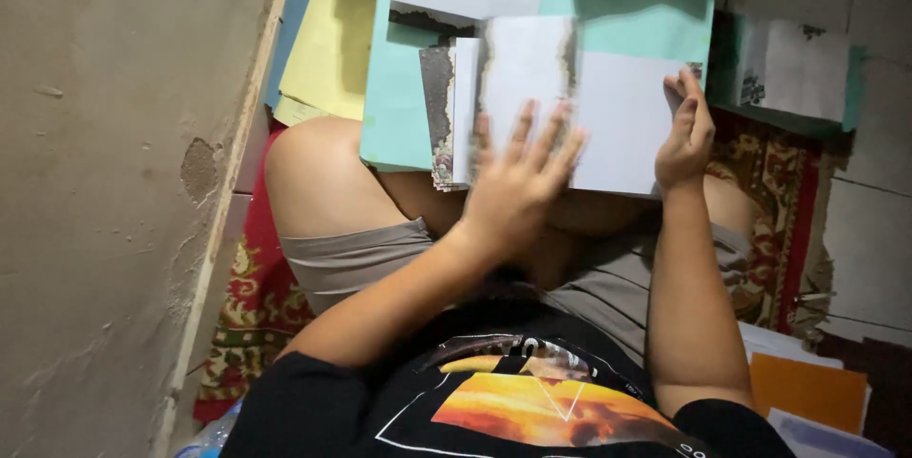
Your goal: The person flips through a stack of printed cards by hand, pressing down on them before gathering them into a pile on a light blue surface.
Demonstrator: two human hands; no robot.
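Yellow sheet (328,40) by wall (104,192) — patterned rug (769,192) underneath — orange paper (807,390) lower right.

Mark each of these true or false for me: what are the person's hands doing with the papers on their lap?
1. The left hand lies spread, fingers apart, on the white paper. True.
2. The right hand holds a pair of scissors. False: it grips the right edge of the white paper, and no scissors show.
3. The white paper rests on a teal sheet. True.
4. The yellow sheet lies to the right of the teal sheet. False: it lies to its left, near the wall.
5. The person sits on a patterned red rug. True.
6. An orange sheet covers the person's knee. False: it lies on the floor at lower right.
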